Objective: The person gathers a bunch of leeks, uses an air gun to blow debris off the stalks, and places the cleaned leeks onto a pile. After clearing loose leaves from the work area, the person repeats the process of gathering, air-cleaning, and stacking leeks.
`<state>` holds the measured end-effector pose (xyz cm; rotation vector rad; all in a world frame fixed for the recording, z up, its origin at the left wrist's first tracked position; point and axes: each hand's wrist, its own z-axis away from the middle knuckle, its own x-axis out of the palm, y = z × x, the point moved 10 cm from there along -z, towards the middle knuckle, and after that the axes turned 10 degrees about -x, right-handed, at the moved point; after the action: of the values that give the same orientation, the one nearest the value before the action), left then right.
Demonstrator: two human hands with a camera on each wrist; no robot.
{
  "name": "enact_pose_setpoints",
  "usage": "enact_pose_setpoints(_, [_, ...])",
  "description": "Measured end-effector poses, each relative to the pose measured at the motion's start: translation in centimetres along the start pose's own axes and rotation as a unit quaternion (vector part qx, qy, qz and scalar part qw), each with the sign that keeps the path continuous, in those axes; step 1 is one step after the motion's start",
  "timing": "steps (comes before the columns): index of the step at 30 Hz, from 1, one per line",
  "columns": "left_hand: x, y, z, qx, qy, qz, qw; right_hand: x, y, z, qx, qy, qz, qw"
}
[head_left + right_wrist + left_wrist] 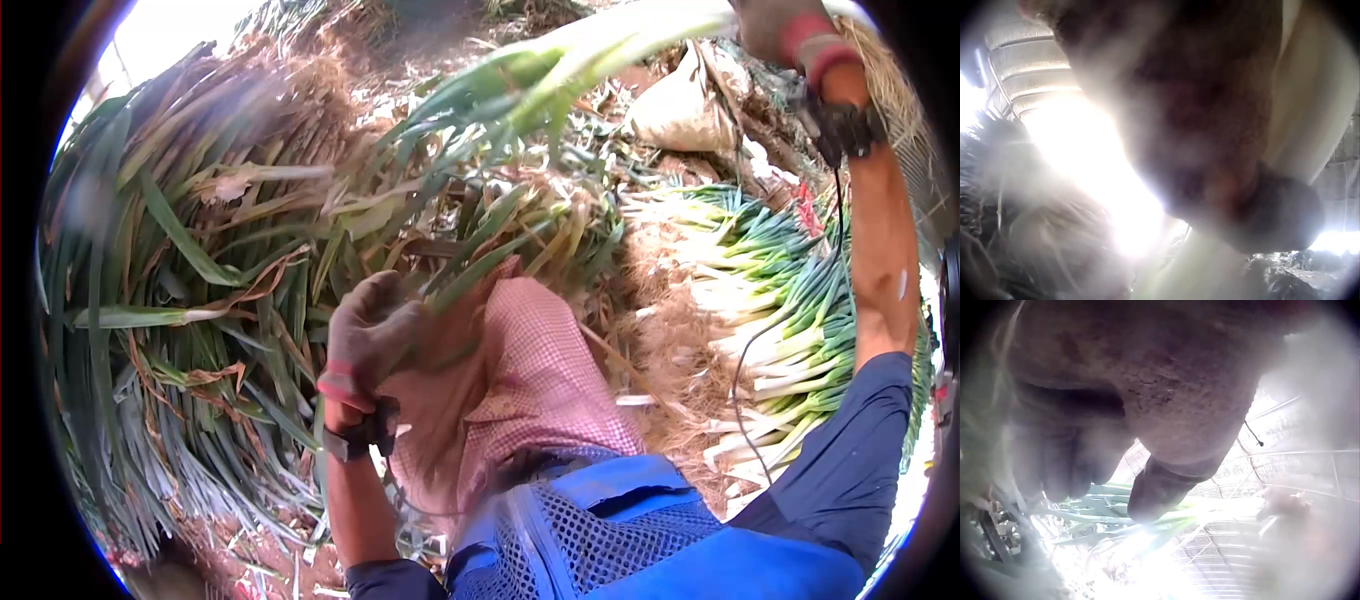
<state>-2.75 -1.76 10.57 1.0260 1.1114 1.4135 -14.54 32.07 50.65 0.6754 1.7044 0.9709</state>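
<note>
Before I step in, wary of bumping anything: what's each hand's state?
Left hand: open, apparently holding nothing.
Right hand: closed, holding leek by the white part.

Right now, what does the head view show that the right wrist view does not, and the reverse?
Only the head view shows the left hand, the blue vest, the pink checked cloth and the row of leeks at right.

Only the right wrist view makes out a pale ribbed surface at upper left.

Both show the right hand gripping a leek by its pale stalk, blurred in the latter.
</note>
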Motion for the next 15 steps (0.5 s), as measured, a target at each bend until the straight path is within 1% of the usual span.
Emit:
enact_pose_setpoints(2, [1.4, 0.1, -1.4, 0.021, 0.013, -0.018, 1.000, -0.1, 0.5, 0.9, 0.014, 0.062, -0.047, 0.997])
enact_pose_setpoints(3, [2.8, 2.0, -1.8, 0.051, -0.017, -0.016, 0.998, -0.9, -0.5, 2.4, 0.009, 0.092, -0.030, 0.995])
enact_pose_setpoints(4, [4.5, 3.2, -2.3, 0.079, -0.045, 0.027, 0.995, -1.8, -1.5, 3.9, 0.006, 0.122, -0.014, 0.992])
enact_pose_setpoints(6, [6.7, 4.1, -4.2, 0.043, -0.029, 0.024, 0.998, -0.4, -0.8, 4.5, 0.003, 0.063, -0.037, 0.997])
enact_pose_setpoints(7, [8.2, 4.6, -5.7, 0.053, -0.027, 0.012, 0.998, 0.7, 0.0, 4.2, 0.000, 0.088, -0.076, 0.993])
enact_pose_setpoints(8, [9.7, 5.0, -7.3, 0.061, -0.025, 0.000, 0.998, 2.6, 1.2, 4.6, -0.002, 0.087, -0.076, 0.993])
enact_pose_setpoints(10, [13.1, 6.8, -9.4, 0.043, -0.008, -0.096, 0.994, 3.3, 0.4, 6.0, -0.140, 0.207, -0.086, 0.964])
enact_pose_setpoints(11, [14.0, 7.2, -10.4, 0.043, -0.008, -0.096, 0.994, 2.9, 0.2, 6.6, -0.140, 0.207, -0.086, 0.964])
enact_pose_setpoints(13, [15.6, 6.6, -12.2, 0.043, -0.037, -0.026, 0.998, 0.3, -1.4, 9.7, -0.183, 0.282, -0.069, 0.939])
enact_pose_setpoints(14, [15.7, 5.9, -12.7, 0.041, -0.038, -0.030, 0.998, 0.4, -1.9, 10.2, -0.182, 0.280, -0.073, 0.940])
enact_pose_setpoints(15, [15.0, 6.5, -12.5, 0.078, -0.021, -0.018, 0.997, 0.9, -1.9, 10.3, -0.157, 0.254, -0.075, 0.951])
